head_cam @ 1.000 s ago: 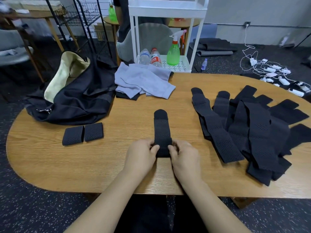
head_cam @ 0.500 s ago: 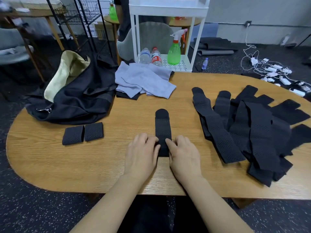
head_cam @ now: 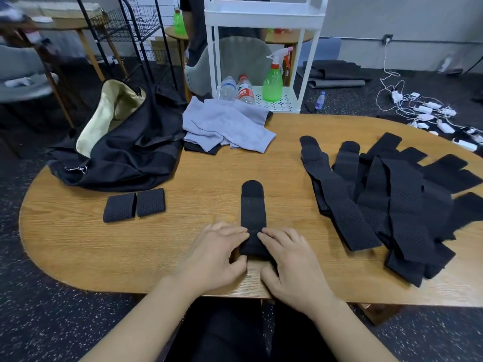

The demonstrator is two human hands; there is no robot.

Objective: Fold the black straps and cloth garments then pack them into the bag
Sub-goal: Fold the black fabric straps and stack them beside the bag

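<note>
Left hand (head_cam: pixel 218 253) and right hand (head_cam: pixel 288 259) lay flat, fingers straight, pressing the near folded end of the black strap (head_cam: pixel 253 218) at lower centre. Strap's long axis ran straight away from both hands toward upper frame; each equally near. Open bag (head_cam: pixel 125 152) sat upper left, folded straps (head_cam: pixel 134 205) below it.

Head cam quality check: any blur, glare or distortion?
Head view: wide-angle bend curves the table edge and the cart; soft glare on the wood near the cloth; hands and strap fairly sharp, far-left corner smeared.
</note>
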